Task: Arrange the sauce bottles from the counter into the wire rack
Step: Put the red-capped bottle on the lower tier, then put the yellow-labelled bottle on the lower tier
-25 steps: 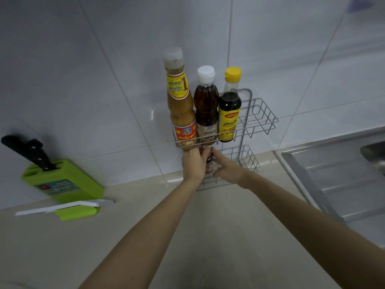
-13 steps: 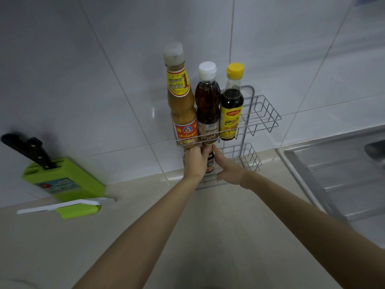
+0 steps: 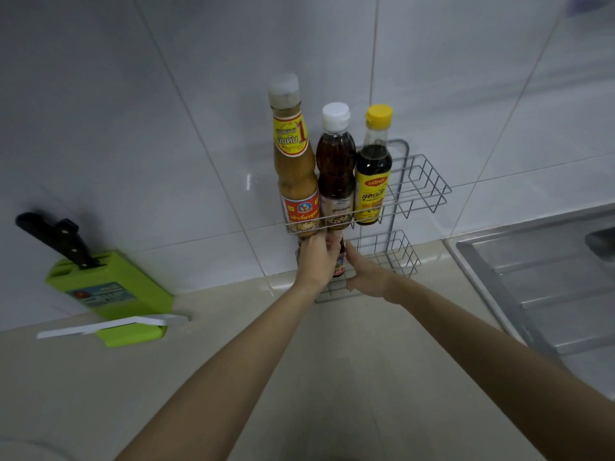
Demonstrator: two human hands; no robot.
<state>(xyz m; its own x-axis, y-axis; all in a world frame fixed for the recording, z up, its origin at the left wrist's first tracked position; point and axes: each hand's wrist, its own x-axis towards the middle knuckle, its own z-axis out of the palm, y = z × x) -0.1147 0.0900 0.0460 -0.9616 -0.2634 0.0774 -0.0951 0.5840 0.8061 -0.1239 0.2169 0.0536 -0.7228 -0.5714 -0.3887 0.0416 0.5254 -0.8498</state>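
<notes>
At far left on the counter (image 3: 299, 367): green knife block (image 3: 109, 287), one black-handled knife (image 3: 56, 237) slotted in it, a white utensil (image 3: 109, 326) lying against its base. At centre, against the tiled wall: wire rack (image 3: 422, 184), two tiers. Upper tier, upright, side by side: tan sauce bottle (image 3: 296, 171), pale cap; brown sauce bottle (image 3: 335, 174), white cap; dark sauce bottle (image 3: 372, 181), yellow cap. Lower tier, left end: small bottle (image 3: 339, 264), mostly hidden. Left hand (image 3: 316, 261): fingers curled round the small bottle. Right hand (image 3: 366, 276): fingertips at the bottle's right side; whether it grips cannot be told. At right: steel sink (image 3: 539, 277).
</notes>
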